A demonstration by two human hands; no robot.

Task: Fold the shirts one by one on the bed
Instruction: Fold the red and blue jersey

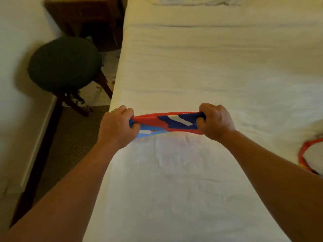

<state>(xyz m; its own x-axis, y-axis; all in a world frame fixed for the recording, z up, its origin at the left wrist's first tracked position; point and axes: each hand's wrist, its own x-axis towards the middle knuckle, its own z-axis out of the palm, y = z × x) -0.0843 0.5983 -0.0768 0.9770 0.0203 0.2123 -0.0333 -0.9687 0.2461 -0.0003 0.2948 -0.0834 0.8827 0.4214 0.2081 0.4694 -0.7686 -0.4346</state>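
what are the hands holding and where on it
Both grip the red, blue and white shirt: left hand at its left end, right hand at its right end.

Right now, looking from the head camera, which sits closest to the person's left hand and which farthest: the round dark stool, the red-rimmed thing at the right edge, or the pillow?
1. Round dark stool, on the floor, left of the bed.
2. Pillow, top edge, bed's far end.
3. Red-rimmed thing, right edge, beyond the right hand.

Measured from the left hand.

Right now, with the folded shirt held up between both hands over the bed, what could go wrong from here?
1. The folded shirt is gripped only at its ends by the left hand and right hand; its middle could sag and the layers slip apart.
2. The left hand is close to the bed edge; set down there, the shirt might slide to the floor.
3. Another red-trimmed garment lies at right; landing on it could disturb both.
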